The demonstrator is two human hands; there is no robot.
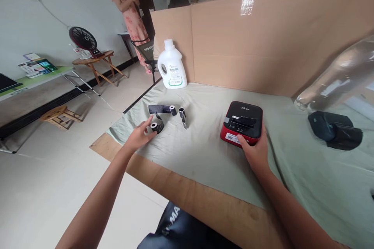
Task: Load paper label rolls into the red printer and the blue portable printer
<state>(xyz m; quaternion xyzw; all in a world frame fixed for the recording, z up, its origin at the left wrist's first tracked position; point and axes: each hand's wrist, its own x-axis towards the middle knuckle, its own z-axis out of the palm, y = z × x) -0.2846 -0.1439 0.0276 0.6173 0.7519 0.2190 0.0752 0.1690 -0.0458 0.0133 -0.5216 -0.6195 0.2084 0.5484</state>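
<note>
My right hand (257,152) grips the near right corner of a small red and black box-shaped printer (244,121), thumb on its front edge. The fingers behind the corner are partly hidden. A black strip sticks out of the slot on the printer's top. My left hand (142,135) is open, thumb and fingers spread around the near side of a small black roll with a white core (157,126). I cannot tell whether it touches the roll. Behind that lies another black roll with its strip unrolled (163,109), and beside it a shiny dark roll (182,114) with a loose end.
A white jug-shaped bottle (173,66) stands at the back by a cardboard wall (242,42). To the right lie a dark device (333,129) and a clear plastic-wrapped bundle (339,74). A person (128,11) stands beyond the table, near a fan (83,39) on a stool.
</note>
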